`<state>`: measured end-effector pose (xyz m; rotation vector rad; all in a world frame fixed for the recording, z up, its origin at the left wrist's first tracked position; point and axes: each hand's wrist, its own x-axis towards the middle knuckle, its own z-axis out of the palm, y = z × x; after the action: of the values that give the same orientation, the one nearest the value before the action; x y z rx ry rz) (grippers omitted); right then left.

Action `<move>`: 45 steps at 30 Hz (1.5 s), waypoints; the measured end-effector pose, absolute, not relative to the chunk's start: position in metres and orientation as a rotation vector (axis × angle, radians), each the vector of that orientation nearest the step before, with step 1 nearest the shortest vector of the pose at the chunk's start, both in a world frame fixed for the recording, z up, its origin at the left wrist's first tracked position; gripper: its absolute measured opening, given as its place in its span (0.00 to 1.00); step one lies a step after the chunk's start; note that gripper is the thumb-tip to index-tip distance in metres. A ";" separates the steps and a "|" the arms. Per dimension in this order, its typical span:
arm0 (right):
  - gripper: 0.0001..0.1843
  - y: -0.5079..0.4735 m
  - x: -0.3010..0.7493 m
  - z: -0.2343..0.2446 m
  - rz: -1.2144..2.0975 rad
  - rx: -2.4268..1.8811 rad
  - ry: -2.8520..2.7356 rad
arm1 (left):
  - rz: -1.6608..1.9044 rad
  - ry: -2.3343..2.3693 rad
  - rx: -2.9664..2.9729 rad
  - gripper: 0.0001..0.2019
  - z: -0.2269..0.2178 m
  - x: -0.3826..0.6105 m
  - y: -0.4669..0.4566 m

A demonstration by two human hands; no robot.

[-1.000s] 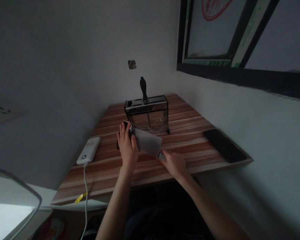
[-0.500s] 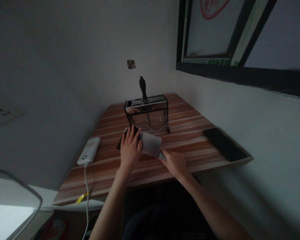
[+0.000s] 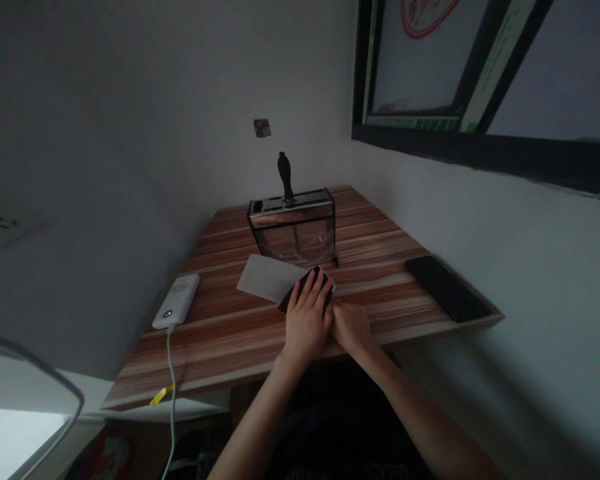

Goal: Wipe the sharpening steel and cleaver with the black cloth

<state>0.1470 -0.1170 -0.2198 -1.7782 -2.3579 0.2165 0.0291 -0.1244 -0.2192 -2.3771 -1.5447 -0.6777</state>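
A flat pale grey piece, which looks like a broad blade, lies on the wooden table. My left hand presses a small black pad down on the piece's near right end, fingers laid over it. My right hand sits right beside it, touching it, curled closed at that same end. What its fingers grip is hidden by both hands.
A clear box with a metal top stands behind the grey piece, with a black handle sticking up from it. A white power bank with a cable lies left. A black phone lies right, near the wall.
My left hand has slid the black pad along the grey piece from its far left end to the near right end, beside my right hand. The grey piece now lies flatter.
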 end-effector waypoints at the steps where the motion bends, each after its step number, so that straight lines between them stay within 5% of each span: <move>1: 0.14 -0.117 0.147 -0.219 0.214 -1.777 -2.361 | -0.678 -1.547 -2.380 0.24 -0.220 0.029 -0.124; 45: 0.07 -0.118 0.147 -0.223 0.097 -1.717 -2.381 | -0.743 -1.838 -2.013 0.26 -0.207 -0.075 -0.079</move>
<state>0.1466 -0.1178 -0.2232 -1.7165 -2.3812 0.0972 -0.0749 -0.0795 -0.2067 -2.0131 -1.8383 -0.7434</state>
